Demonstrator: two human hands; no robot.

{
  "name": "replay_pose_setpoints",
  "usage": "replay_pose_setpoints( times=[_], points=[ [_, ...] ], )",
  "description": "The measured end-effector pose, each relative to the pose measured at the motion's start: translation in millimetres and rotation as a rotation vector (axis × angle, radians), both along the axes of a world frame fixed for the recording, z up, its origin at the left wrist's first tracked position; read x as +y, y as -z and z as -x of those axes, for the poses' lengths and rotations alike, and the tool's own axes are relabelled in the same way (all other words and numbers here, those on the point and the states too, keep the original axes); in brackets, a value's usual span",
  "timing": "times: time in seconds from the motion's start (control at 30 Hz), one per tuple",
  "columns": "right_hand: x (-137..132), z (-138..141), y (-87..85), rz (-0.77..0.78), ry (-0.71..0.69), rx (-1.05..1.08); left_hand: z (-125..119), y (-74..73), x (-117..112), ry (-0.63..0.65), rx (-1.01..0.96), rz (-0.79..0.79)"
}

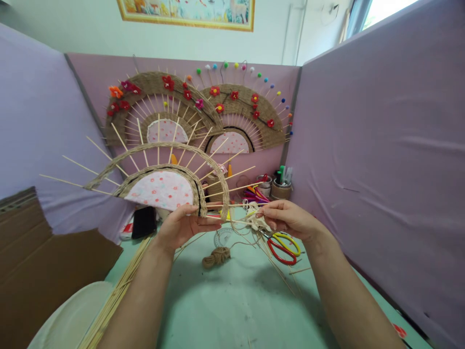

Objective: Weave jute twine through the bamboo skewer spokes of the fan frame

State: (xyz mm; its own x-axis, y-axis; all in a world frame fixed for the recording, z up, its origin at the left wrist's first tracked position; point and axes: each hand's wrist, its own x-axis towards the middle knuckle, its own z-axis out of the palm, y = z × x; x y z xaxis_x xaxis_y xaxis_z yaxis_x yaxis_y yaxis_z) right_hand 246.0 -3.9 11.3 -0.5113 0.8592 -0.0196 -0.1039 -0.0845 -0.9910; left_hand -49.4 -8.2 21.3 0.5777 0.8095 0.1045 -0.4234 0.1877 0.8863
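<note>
A half-round woven fan is held up over the table, with a flower-print centre, bands of twisted twine and thin wooden sticks radiating outward. My left hand grips its lower right corner, thumb in front and fingers behind. Off to the right, my right hand is closed in a pinch at the outer end of one of the lowest sticks. Below the fan lies a small hank of brown twine, its loose strand trailing toward the right. Red and yellow-handled scissors rest under my right hand.
Two finished fans with felt flowers hang on the back partition. Pots of pens stand at the back right. Left are a dark phone-like object, a bundle of sticks, cardboard and a pale round plate.
</note>
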Motion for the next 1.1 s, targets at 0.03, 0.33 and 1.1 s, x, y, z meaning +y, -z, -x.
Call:
replay_pose_setpoints(
  times=[0.03,0.33,1.1],
  points=[
    [-0.8,-0.2,-0.7,-0.006,0.018,-0.010,1.0,0.3,0.3,-0.010,0.004,0.001],
    [-9.7,-1.1,-9.5,-0.226,0.244,-0.060,5.3,2.6,0.8,-0.012,-0.004,0.021],
    [13.3,41.0,25.5,-0.202,0.190,0.168,-17.8,4.7,-8.8,0.255,-0.053,0.077]
  ],
)
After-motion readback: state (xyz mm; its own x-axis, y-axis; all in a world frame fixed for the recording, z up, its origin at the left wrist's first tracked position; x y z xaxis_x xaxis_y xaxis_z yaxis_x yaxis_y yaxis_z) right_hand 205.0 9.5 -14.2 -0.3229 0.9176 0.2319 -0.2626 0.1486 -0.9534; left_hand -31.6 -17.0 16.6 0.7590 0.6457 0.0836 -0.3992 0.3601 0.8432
